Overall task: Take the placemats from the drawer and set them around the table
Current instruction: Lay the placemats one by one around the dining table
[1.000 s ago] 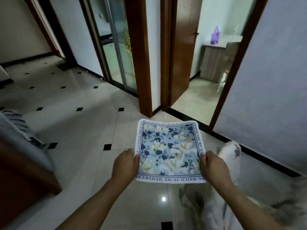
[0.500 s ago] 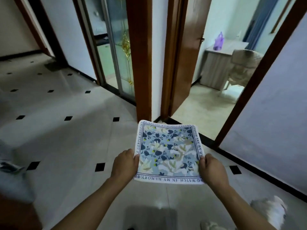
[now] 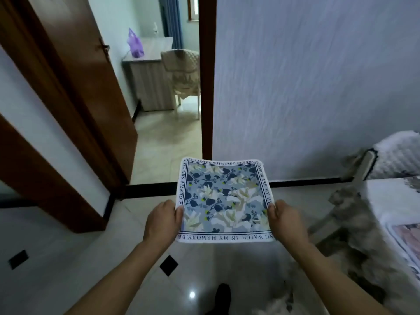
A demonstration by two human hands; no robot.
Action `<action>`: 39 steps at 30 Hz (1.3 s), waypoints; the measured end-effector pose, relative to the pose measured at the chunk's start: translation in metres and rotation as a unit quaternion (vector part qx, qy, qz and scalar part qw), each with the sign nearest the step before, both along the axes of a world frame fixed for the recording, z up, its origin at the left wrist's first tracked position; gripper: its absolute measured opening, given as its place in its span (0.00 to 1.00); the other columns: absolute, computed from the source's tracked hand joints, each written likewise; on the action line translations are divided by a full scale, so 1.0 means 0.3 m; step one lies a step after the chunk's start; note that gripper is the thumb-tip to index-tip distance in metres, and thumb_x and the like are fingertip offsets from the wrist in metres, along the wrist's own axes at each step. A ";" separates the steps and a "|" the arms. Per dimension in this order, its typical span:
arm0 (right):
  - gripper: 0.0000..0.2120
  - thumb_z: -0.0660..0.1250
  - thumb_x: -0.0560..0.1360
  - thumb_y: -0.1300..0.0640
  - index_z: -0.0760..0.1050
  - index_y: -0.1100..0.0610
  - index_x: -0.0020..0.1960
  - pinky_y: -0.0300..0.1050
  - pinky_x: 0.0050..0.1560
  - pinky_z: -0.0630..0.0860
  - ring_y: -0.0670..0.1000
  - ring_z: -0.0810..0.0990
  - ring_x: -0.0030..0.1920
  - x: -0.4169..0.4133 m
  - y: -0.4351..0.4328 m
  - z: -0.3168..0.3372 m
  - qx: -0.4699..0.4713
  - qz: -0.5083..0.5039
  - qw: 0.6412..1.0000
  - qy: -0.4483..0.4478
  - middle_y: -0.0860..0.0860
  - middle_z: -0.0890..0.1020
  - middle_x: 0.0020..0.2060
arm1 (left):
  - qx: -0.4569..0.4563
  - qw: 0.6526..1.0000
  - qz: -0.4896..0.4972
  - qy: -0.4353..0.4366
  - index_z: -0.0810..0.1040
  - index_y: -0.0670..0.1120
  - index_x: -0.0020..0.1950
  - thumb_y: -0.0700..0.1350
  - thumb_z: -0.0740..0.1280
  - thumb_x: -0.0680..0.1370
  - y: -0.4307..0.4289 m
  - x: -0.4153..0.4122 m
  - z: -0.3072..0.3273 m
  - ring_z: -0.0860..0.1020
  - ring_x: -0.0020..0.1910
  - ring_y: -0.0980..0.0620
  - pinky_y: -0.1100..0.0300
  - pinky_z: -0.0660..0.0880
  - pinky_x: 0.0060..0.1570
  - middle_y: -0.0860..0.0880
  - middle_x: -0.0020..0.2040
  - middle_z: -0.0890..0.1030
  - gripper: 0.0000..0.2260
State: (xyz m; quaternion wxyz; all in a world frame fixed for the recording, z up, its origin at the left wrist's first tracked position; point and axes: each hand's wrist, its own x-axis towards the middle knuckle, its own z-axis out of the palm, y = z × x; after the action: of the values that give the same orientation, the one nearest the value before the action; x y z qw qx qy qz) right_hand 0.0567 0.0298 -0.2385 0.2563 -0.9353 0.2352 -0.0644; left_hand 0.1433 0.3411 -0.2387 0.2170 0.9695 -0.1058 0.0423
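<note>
I hold a square placemat [image 3: 223,200] flat in front of me, above the tiled floor. It is blue with white flowers, dark leaves and a border of printed words. My left hand [image 3: 162,220] grips its left edge near the bottom corner. Its right edge is pinched by my right hand [image 3: 286,220]. A white table [image 3: 391,198] shows at the right edge of the view, with another placemat [image 3: 406,244] lying on its near part, cut off by the frame.
A chair with a furry grey cover [image 3: 361,226] stands beside the table. A grey wall [image 3: 318,87] is straight ahead. To the left an open brown door [image 3: 75,76] leads to a room with a desk [image 3: 150,83] and a covered chair [image 3: 184,71].
The view has swung to the right: the glass door left the frame, and the grey wall, the table and the furry chair came in. The placemat stays held the same way in both hands.
</note>
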 end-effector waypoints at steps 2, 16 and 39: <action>0.14 0.56 0.80 0.48 0.67 0.56 0.40 0.54 0.34 0.77 0.56 0.77 0.32 0.088 -0.110 -0.001 0.022 -0.026 0.999 -0.007 0.54 0.77 0.32 | 0.002 1.000 -0.022 0.007 0.73 0.45 0.41 0.51 0.60 0.80 -0.132 0.135 0.000 0.75 0.37 0.44 0.54 0.71 0.34 0.46 0.38 0.76 0.12; 0.14 0.56 0.80 0.48 0.67 0.55 0.39 0.52 0.33 0.75 0.58 0.77 0.33 0.449 -0.766 0.015 0.009 -0.228 0.973 -0.023 0.56 0.78 0.34 | -0.010 0.973 -0.232 0.020 0.74 0.46 0.42 0.52 0.61 0.80 -1.005 0.871 0.049 0.76 0.38 0.46 0.56 0.67 0.33 0.48 0.38 0.77 0.11; 0.15 0.58 0.79 0.53 0.65 0.53 0.34 0.48 0.31 0.66 0.53 0.72 0.29 0.223 -1.644 -0.009 0.022 -0.654 0.753 -0.065 0.52 0.73 0.27 | -0.025 0.761 -0.645 0.056 0.70 0.49 0.39 0.52 0.62 0.80 -2.802 0.990 0.101 0.72 0.31 0.53 0.60 0.63 0.29 0.52 0.35 0.74 0.11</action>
State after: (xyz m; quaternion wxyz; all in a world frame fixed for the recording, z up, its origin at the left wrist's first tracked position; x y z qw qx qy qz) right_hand 0.1236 -0.4635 -0.2412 0.1871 -0.5405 0.7739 -0.2720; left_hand 0.4402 -0.4995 -0.2083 0.2228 0.6668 -0.6931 -0.1592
